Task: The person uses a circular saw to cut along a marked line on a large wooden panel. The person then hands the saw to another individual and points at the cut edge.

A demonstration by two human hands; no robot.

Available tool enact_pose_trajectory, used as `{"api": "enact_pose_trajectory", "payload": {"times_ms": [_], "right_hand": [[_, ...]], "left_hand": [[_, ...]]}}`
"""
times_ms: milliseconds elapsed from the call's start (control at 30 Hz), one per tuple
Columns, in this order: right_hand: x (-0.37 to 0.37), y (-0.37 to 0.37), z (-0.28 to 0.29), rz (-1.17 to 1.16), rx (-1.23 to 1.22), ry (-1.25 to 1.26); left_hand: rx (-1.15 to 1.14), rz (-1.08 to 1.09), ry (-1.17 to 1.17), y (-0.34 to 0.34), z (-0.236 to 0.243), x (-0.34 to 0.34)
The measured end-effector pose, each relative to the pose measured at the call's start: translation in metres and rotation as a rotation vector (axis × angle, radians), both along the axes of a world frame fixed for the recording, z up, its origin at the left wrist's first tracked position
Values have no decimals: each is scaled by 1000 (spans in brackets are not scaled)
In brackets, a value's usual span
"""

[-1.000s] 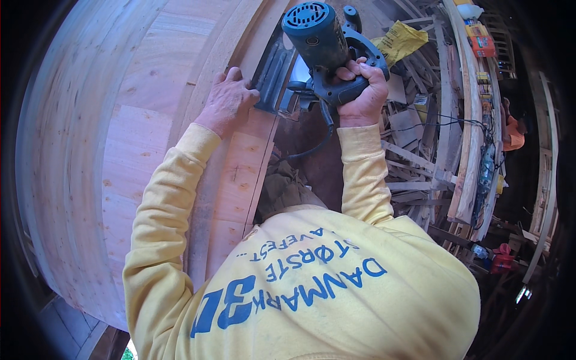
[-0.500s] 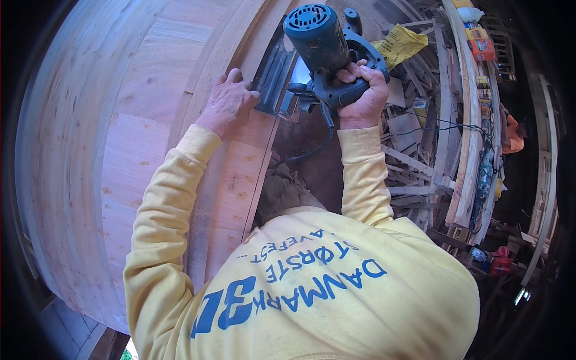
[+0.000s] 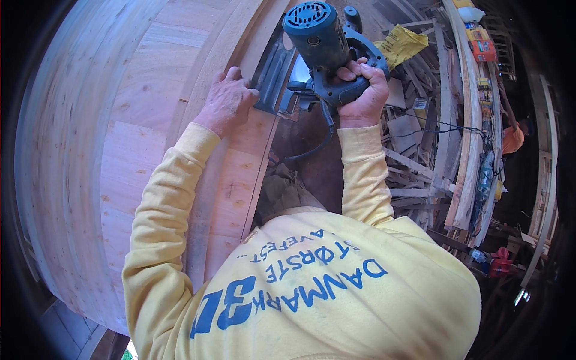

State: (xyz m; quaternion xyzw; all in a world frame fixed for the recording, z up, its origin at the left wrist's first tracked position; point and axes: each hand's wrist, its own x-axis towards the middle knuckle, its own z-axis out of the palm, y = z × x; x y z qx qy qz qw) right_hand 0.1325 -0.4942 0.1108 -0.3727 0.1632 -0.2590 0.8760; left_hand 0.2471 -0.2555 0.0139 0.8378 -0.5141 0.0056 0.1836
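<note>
The right hand (image 3: 364, 93) is wrapped round the handle of a blue circular saw (image 3: 321, 48), whose motor lies toward ten to eleven o'clock from that grip. The saw's base plate (image 3: 273, 84), at nine o'clock, has its long axis running one to seven o'clock, along a wooden strip (image 3: 228, 45). The left hand (image 3: 228, 102), farther from the handle, rests bent-fingered on that strip, its fingertips at the plate's edge; whether they pinch anything I cannot tell. The cord (image 3: 318, 147) hangs below, toward seven. Outward, the panel (image 3: 138, 150) spreads at eight to nine, a yellow bag (image 3: 402, 47) sits at two, offcuts (image 3: 414, 132) at four
</note>
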Motion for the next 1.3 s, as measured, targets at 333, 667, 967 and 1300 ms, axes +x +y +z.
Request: {"api": "enact_pose_trajectory", "payload": {"times_ms": [333,667,967,1300], "right_hand": [[6,-7,-1,19,-8,-14],[12,-8,5,2,10,-46],[17,-17,3,8,31,-31],[29,-29,2,-5,26,-33]], "left_hand": [[-48,5,-5,-5,-2,5],[-5,-7,23,-6,1,8],[-14,-2,23,-14,-1,15],[14,14,22,-26,-1,25]]}}
